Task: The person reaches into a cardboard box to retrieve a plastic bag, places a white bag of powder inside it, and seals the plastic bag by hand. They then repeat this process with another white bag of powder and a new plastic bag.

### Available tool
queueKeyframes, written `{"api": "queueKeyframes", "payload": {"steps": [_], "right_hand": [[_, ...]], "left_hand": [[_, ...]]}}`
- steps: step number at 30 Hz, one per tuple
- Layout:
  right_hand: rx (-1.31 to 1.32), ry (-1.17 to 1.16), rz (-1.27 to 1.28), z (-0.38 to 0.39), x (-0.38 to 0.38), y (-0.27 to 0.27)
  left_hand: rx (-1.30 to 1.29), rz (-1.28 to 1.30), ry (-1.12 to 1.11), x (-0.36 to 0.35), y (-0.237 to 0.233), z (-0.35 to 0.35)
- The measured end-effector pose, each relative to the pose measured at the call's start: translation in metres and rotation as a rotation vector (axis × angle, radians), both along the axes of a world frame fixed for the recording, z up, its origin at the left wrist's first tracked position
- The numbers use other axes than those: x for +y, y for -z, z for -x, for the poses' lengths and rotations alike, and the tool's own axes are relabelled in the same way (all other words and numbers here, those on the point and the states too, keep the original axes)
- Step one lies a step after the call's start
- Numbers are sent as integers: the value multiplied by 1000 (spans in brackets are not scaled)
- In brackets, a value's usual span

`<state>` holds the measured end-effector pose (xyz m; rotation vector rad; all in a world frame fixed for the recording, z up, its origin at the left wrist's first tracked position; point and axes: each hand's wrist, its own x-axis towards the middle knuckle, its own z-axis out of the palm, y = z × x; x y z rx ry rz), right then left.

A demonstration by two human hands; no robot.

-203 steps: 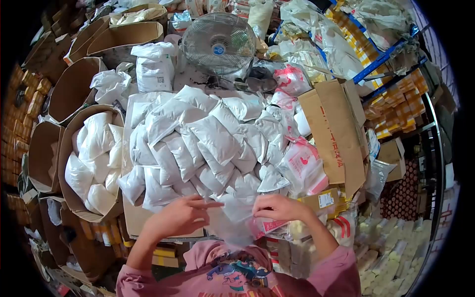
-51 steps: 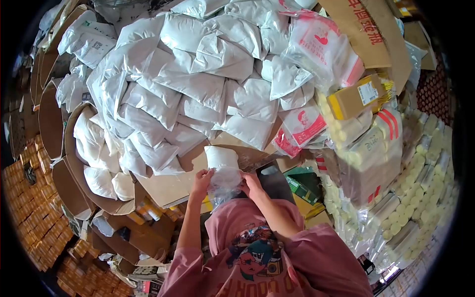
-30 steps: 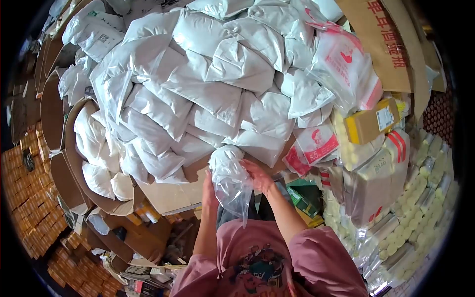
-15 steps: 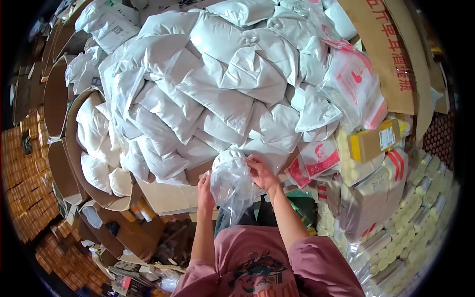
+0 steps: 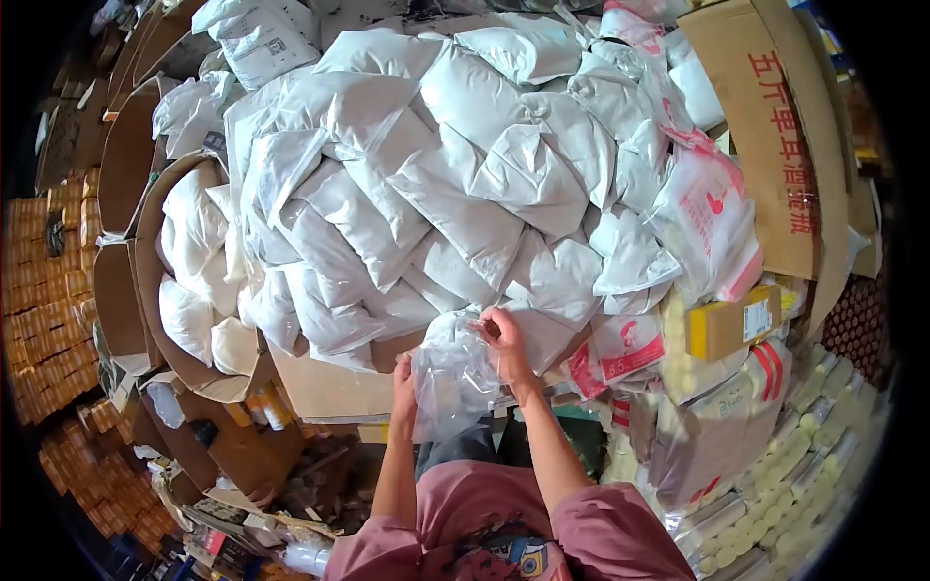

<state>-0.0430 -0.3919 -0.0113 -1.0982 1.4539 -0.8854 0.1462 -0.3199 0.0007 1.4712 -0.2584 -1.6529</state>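
Note:
Between my two hands hangs a clear plastic bag [image 5: 448,385], held in front of my body. My left hand [image 5: 404,385] grips its left edge with closed fingers. At its upper right, my right hand [image 5: 507,347] pinches the rim, thumb and fingers together. Just beyond my hands is a big heap of filled white bags [image 5: 455,208], overlapping one another on cardboard. One white bag of the heap lies right behind the clear bag, partly hidden by it and by my right hand.
On the left stand open cardboard boxes [image 5: 126,305], one holding white bags [image 5: 191,228]. To the right are a red-and-white printed bag [image 5: 712,208], a small yellow-and-brown box [image 5: 733,322] and wrapped packs [image 5: 722,416]. A printed cardboard panel [image 5: 760,116] rises at the back right.
The clear bag has altered its shape, hanging shorter and wider between my hands. My right hand has shifted slightly around its rim. The whole view has tilted a little, so the heap appears lower and further right.

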Motion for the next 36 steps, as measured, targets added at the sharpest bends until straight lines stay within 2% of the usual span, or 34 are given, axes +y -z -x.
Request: {"api": "queueKeyframes", "payload": {"steps": [1,4,5,6,7,8,9,10,12,13,14,15,16,18,20,21,22,24,25,27,29,31,32,33,36], "right_hand": [[-112,38,60,0,-4,1],[-440,29,-267,9,-6,-8],[-103,-82,-239,8,-4,-7],[-169,-68,-254,6,1,-4],[-235,-54,-271,3,8,2],[-300,-41,-287,2,16,12],[-198,-62,-171,3,42,54],[-168,20,-150,-2,41,38],[-105,187,-108,-15,45,7],[157,219,-60,-17,56,23],[272,198,-90,-20,58,21],[387,178,-118,-22,57,17],[502,159,-147,-23,57,10],[417,145,-299,-18,60,-3],[336,142,-367,-11,63,-9],[80,177,-545,1,91,42],[-59,192,-665,9,85,31],[-346,229,-903,15,64,-12],[-475,279,-786,13,82,7],[-774,397,-730,10,93,14],[-1031,548,-675,1,103,27],[-906,484,-633,-2,103,38],[-842,452,-609,-1,102,42],[-657,398,-637,3,101,44],[-273,132,-423,16,85,20]], "left_hand": [[-33,42,9,-6,-7,4],[-40,80,106,-9,-2,2],[-155,105,169,-4,13,-3],[-271,126,232,5,38,-9],[-385,146,295,4,41,-9],[-382,121,266,7,41,-7],[-379,98,236,-5,21,0],[-376,72,207,-10,9,7],[-449,106,124,14,39,12],[-546,160,181,31,66,8],[-643,219,240,51,102,3],[-618,249,263,82,155,-6],[-411,137,225,74,137,-8],[5,-88,148,63,95,-12],[-53,-102,287,59,75,-19],[5,-159,250,55,62,-18],[61,-217,209,51,49,-17],[339,-438,-84,43,20,-11],[314,-359,-107,49,23,-6],[263,-201,-153,69,34,4],[-109,-82,184,84,67,12],[-125,-34,210,74,57,22],[47,-47,69,65,45,26],[219,-58,-73,52,35,30],[269,-145,159,55,56,-1]]}}
